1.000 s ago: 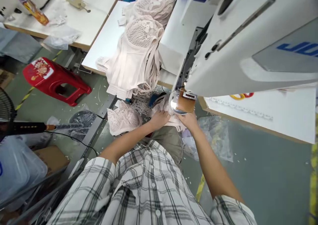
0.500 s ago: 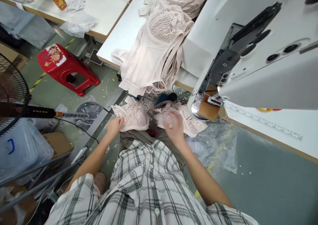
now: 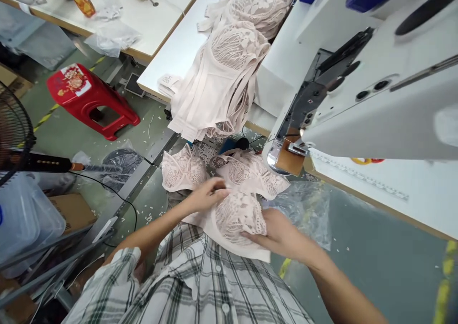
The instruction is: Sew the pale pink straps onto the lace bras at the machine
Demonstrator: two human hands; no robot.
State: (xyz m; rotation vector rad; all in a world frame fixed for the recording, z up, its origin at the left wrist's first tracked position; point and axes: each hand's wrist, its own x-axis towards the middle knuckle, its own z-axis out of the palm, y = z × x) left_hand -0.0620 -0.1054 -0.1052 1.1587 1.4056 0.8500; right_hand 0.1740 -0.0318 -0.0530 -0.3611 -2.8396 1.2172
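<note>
A pale pink lace bra [image 3: 238, 216] lies over my lap, close to the checked shirt. My right hand [image 3: 281, 233] grips its right-hand cup, thumb on top of the lace and fingers out of sight behind it. At the bra's middle upper edge, my left hand [image 3: 205, 195] is closed with thumb and forefinger pinched on the fabric. More pale pink lace cups lie just beyond my hands: one lace cup [image 3: 182, 169] on the left and another lace piece [image 3: 250, 169] on the right, partly overlapped by the held bra.
A pile of matching bras [image 3: 222, 71] hangs over the front edge of a white table [image 3: 162, 61]. To the right stands a sewing machine [image 3: 358, 104] with a narrow arm reaching towards my lap. A red stool [image 3: 93, 99] and a fan [image 3: 14, 133] are on the left.
A bra has come up over my lap, nearer my body. My left hand has moved right from the left cup to its middle; my right hand has come down and now grips its cup.
</note>
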